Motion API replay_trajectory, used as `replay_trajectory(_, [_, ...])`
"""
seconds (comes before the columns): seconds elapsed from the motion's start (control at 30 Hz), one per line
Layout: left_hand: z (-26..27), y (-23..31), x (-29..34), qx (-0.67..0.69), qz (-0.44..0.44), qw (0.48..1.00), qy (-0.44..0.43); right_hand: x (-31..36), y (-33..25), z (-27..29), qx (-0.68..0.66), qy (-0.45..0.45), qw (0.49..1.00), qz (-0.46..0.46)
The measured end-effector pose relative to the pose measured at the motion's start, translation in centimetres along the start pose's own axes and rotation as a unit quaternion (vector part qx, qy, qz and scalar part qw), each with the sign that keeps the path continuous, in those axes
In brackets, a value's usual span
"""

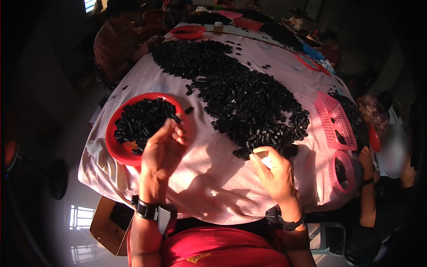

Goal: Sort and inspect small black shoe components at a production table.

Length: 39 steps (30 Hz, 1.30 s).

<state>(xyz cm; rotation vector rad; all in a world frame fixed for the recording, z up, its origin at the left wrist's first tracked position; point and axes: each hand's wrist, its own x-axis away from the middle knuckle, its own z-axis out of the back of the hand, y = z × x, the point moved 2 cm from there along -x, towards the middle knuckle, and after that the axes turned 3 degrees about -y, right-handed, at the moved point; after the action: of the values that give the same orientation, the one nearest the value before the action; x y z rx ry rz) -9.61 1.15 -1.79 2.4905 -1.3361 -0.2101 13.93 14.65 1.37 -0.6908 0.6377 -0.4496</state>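
My left hand point(165, 144) is raised at the right rim of a round red tray point(116, 150). Its fingertips pinch a small black cylindrical piece point(175, 118). Many similar black pieces point(144, 116) are heaped in that tray. On the pink cloth, a long dark pile of black pieces point(242, 95) stretches from the middle toward the far left. At the near end of this pile is my right hand point(275, 169), thumb and fingers closed together. Something pale and brightly lit shows inside its curl, and I cannot make out what it holds.
A white crumpled cloth point(106, 162) lies beside the red tray. Pink baskets point(331, 120) stand at the right edge near another person's arm point(367, 191). A second red tray point(187, 32) and a jar point(218, 27) sit at the back. A cardboard box point(106, 227) is below left.
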Motion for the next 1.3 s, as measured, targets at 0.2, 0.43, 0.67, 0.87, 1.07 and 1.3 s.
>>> replay_trajectory(0.2, [0.5, 1.6, 0.0, -0.031, -0.037, 0.998, 0.039, -0.2, 2.8, -0.8, 0.175, -0.094, 0.98, -0.022])
replay_trajectory(0.43, [-0.6, -5.5, 1.7, -0.291, 0.177, 0.939, -0.047, -0.4, 3.8, -1.1, 0.164, -0.121, 0.977, -0.06])
replay_trajectory(0.67, [0.1, -7.0, 1.8, -0.396, 0.232, 0.887, -0.057, -0.9, 4.0, -1.2, 0.195, -0.154, 0.966, -0.068])
replay_trajectory(0.87, [-0.4, -7.2, 2.4, -0.416, 0.242, 0.876, -0.043, -1.4, 4.9, -1.7, 0.233, -0.126, 0.963, -0.057])
replay_trajectory(1.07, [-0.2, -8.0, 2.4, -0.369, 0.212, 0.901, -0.083, -0.5, 3.3, -1.2, -0.098, -0.161, 0.98, -0.068])
replay_trajectory(1.3, [-1.6, -7.7, 3.1, -0.343, 0.212, 0.907, -0.121, -0.4, 0.7, -0.8, -0.228, -0.194, 0.953, -0.054])
